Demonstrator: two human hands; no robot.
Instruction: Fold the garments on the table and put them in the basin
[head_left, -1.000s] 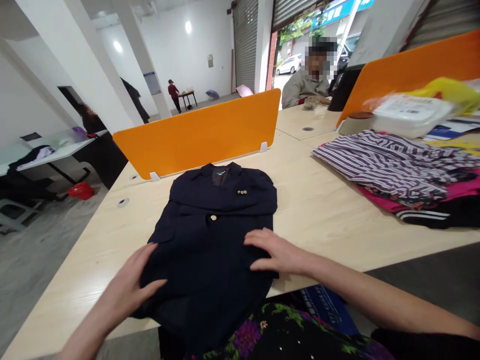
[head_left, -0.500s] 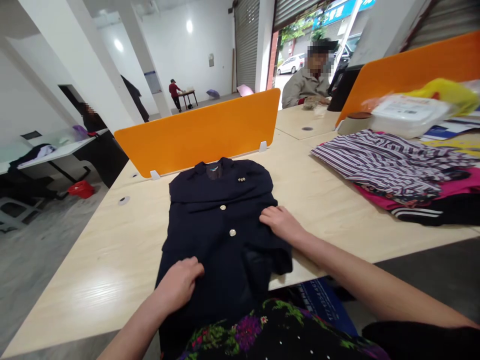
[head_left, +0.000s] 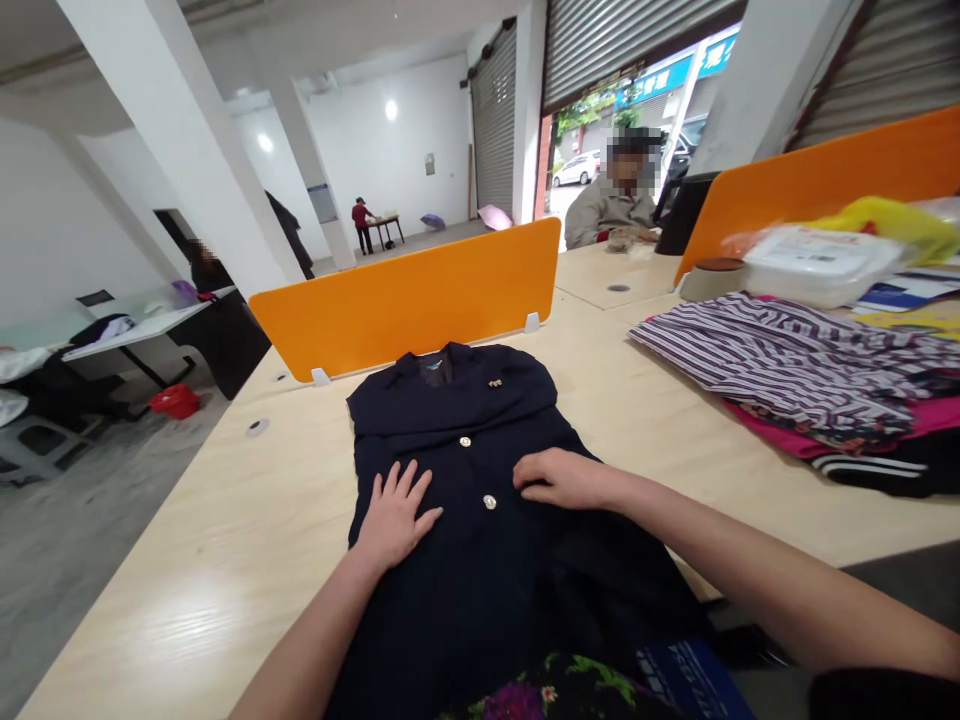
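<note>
A dark navy jacket (head_left: 450, 545) lies front up on the pale wooden table, its collar pointing away from me. Two gold buttons (head_left: 490, 502) run down its middle, and a small gold ornament (head_left: 495, 383) sits on the upper right of the chest. My left hand (head_left: 394, 520) rests flat on the jacket's left side, fingers spread. To the right of the lower button, my right hand (head_left: 562, 478) lies on the cloth with its fingers loosely bent and a gap between thumb and forefinger. The jacket's lower end runs down toward my lap, partly out of sight.
An orange divider (head_left: 409, 305) stands behind the jacket. On the right is a pile of clothes topped by a striped garment (head_left: 780, 345), with a white plastic box (head_left: 821, 262) beyond it. Across the table sits another person (head_left: 611, 210). A red bucket (head_left: 175, 401) is on the floor at left.
My left hand has moved up the jacket and flattened out. My right hand has shifted inward from the jacket's right edge, and the cloth at lower right now lies more spread.
</note>
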